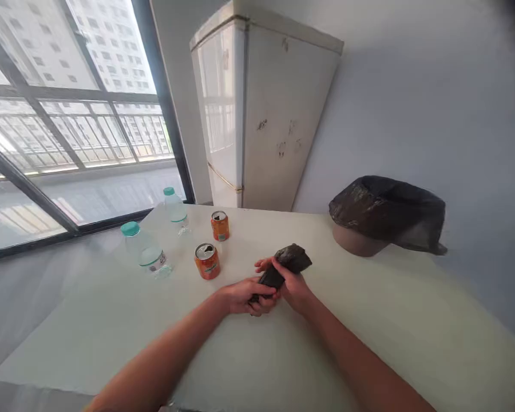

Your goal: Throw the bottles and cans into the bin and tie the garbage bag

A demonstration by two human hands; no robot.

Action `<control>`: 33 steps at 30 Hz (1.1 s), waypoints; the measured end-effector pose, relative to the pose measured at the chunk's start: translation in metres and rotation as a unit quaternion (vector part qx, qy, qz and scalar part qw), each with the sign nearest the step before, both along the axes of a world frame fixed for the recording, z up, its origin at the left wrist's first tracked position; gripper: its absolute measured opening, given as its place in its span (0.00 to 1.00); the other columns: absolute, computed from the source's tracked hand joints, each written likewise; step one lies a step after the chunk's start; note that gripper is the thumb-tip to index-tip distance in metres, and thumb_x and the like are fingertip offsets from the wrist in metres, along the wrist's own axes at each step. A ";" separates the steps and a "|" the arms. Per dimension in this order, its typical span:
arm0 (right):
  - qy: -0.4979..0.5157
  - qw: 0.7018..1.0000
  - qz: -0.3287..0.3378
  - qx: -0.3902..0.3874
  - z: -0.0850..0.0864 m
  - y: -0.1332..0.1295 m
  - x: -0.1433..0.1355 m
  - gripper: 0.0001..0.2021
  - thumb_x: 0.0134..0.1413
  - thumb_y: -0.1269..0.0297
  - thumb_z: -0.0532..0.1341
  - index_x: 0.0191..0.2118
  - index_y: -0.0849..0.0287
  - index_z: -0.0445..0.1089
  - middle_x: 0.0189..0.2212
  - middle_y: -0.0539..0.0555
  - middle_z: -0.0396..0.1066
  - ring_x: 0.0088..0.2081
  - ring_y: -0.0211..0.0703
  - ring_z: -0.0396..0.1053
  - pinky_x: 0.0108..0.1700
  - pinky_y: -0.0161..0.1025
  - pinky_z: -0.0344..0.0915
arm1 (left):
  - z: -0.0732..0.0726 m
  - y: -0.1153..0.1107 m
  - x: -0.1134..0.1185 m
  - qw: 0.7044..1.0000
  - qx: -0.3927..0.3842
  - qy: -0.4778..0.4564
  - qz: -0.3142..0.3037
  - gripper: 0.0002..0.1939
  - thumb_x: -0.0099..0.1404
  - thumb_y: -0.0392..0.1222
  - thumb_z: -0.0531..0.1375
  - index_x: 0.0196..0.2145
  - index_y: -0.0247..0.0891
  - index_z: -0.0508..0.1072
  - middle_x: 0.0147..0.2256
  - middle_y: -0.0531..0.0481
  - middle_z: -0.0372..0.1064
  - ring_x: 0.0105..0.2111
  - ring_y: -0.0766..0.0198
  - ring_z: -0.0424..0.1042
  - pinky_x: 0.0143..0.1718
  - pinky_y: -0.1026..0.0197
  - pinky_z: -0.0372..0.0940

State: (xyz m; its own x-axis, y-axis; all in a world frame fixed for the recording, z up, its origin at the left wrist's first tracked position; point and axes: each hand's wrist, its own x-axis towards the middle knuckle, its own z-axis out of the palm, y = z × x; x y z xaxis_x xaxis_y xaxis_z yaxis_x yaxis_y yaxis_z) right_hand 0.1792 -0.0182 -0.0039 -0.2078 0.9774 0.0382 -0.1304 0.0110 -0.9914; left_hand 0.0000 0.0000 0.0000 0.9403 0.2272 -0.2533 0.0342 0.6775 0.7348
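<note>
Between my hands, above the white table, is a folded black plastic bag. My left hand grips its lower end, with the fingers curled around it. Farther up, my right hand holds the bag with the thumb across its top; a few fingertips show on the far side. Two orange drink cans stand to the left of my hands: the nearer can and the farther can, both with opened tops.
Two clear plastic bottles with teal caps, a nearer bottle and a farther bottle, stand at the table's left side. A bin lined with a black bag sits at the right by the wall. Behind the table is a white refrigerator.
</note>
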 end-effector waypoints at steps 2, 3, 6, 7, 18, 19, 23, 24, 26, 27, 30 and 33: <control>-0.120 0.988 -0.054 0.080 -0.007 0.005 0.008 0.20 0.70 0.49 0.51 0.42 0.57 0.74 0.46 0.58 0.79 0.46 0.49 0.77 0.51 0.46 0.73 | -0.008 0.001 0.005 0.996 0.031 0.015 0.083 0.16 0.69 0.49 0.65 0.38 0.36 0.64 0.26 0.58 0.50 0.20 0.76 0.47 0.18 0.69 0.40; -0.171 0.976 -0.074 0.112 -0.009 0.007 0.012 0.18 0.68 0.51 0.53 0.43 0.58 0.75 0.44 0.58 0.79 0.45 0.50 0.76 0.51 0.46 0.72 | -0.012 0.002 0.008 0.992 0.041 0.019 0.114 0.17 0.69 0.51 0.65 0.38 0.36 0.64 0.27 0.57 0.53 0.19 0.76 0.49 0.18 0.69 0.40; -0.282 0.936 -0.112 0.177 -0.007 0.011 0.025 0.12 0.61 0.62 0.59 0.45 0.58 0.76 0.43 0.59 0.78 0.46 0.54 0.73 0.53 0.49 0.67 | -0.020 0.005 0.012 0.985 0.052 0.026 0.164 0.25 0.70 0.62 0.59 0.39 0.33 0.68 0.31 0.49 0.64 0.20 0.73 0.57 0.16 0.68 0.48; -0.318 0.922 -0.114 0.192 -0.004 0.012 0.029 0.12 0.59 0.66 0.60 0.46 0.58 0.77 0.44 0.59 0.78 0.47 0.55 0.72 0.53 0.49 0.65 | -0.022 0.006 0.013 0.985 0.046 0.018 0.165 0.30 0.70 0.68 0.55 0.41 0.32 0.69 0.33 0.46 0.67 0.21 0.71 0.60 0.16 0.67 0.52; -0.633 0.709 -0.065 0.304 0.002 0.013 0.027 0.17 0.63 0.76 0.56 0.53 0.58 0.73 0.45 0.59 0.78 0.45 0.50 0.72 0.45 0.43 0.64 | -0.024 0.003 0.015 0.977 0.086 0.009 0.196 0.19 0.65 0.53 0.63 0.40 0.33 0.67 0.32 0.45 0.71 0.20 0.67 0.66 0.15 0.63 0.66; -0.613 0.730 -0.073 0.294 0.001 0.013 0.028 0.18 0.62 0.76 0.56 0.55 0.59 0.72 0.46 0.59 0.78 0.46 0.50 0.72 0.46 0.43 0.65 | -0.023 0.004 0.016 0.975 0.077 0.012 0.208 0.17 0.64 0.51 0.62 0.39 0.33 0.67 0.31 0.46 0.70 0.19 0.67 0.65 0.15 0.62 0.65; -0.452 0.861 -0.096 0.211 0.004 0.014 0.039 0.23 0.58 0.72 0.59 0.59 0.56 0.69 0.47 0.56 0.78 0.44 0.48 0.74 0.46 0.42 0.68 | -0.021 0.007 0.016 0.962 0.062 0.025 0.265 0.14 0.63 0.48 0.59 0.38 0.34 0.67 0.28 0.50 0.67 0.17 0.69 0.61 0.14 0.63 0.63; -0.397 0.895 -0.075 0.189 0.006 0.014 0.042 0.23 0.57 0.69 0.61 0.59 0.54 0.68 0.48 0.55 0.77 0.45 0.47 0.74 0.45 0.41 0.69 | -0.021 0.008 0.015 0.958 0.061 0.025 0.278 0.14 0.63 0.48 0.58 0.39 0.34 0.67 0.28 0.50 0.66 0.17 0.70 0.60 0.14 0.64 0.62; -0.282 0.949 0.008 0.142 0.010 0.014 0.047 0.27 0.58 0.62 0.64 0.64 0.52 0.64 0.55 0.56 0.74 0.51 0.48 0.73 0.46 0.40 0.69 | -0.021 0.010 0.014 0.953 0.064 0.023 0.295 0.14 0.64 0.49 0.58 0.39 0.35 0.66 0.28 0.51 0.66 0.17 0.71 0.58 0.14 0.65 0.60; -0.225 0.967 0.044 0.110 0.012 0.015 0.048 0.29 0.59 0.58 0.64 0.66 0.51 0.62 0.58 0.57 0.72 0.53 0.48 0.72 0.46 0.40 0.69 | -0.021 0.010 0.013 0.952 0.065 0.022 0.298 0.14 0.64 0.49 0.58 0.39 0.35 0.66 0.28 0.51 0.66 0.17 0.72 0.57 0.14 0.66 0.60; -0.101 0.992 0.073 0.002 0.009 0.015 0.041 0.29 0.64 0.45 0.60 0.65 0.52 0.63 0.49 0.56 0.73 0.39 0.42 0.72 0.35 0.37 0.66 | -0.024 0.009 0.015 0.953 0.090 0.024 0.287 0.14 0.63 0.49 0.58 0.39 0.34 0.68 0.28 0.50 0.67 0.17 0.70 0.58 0.14 0.65 0.59; -0.067 0.997 0.027 -0.039 -0.002 0.014 0.025 0.25 0.62 0.38 0.60 0.50 0.56 0.70 0.27 0.47 0.66 0.23 0.35 0.58 0.25 0.34 0.54 | -0.028 0.007 0.019 0.946 0.134 0.036 0.293 0.14 0.63 0.50 0.59 0.37 0.35 0.68 0.25 0.51 0.66 0.17 0.69 0.59 0.13 0.64 0.59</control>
State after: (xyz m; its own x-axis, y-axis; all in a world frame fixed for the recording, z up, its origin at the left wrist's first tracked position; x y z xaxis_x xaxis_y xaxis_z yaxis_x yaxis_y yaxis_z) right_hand 0.2038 -0.0039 -0.0059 -0.2590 0.9634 -0.0687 0.0048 -0.0699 -0.9975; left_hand 0.0185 0.0070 -0.0276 0.6160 0.7688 -0.1720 -0.2322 0.3858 0.8929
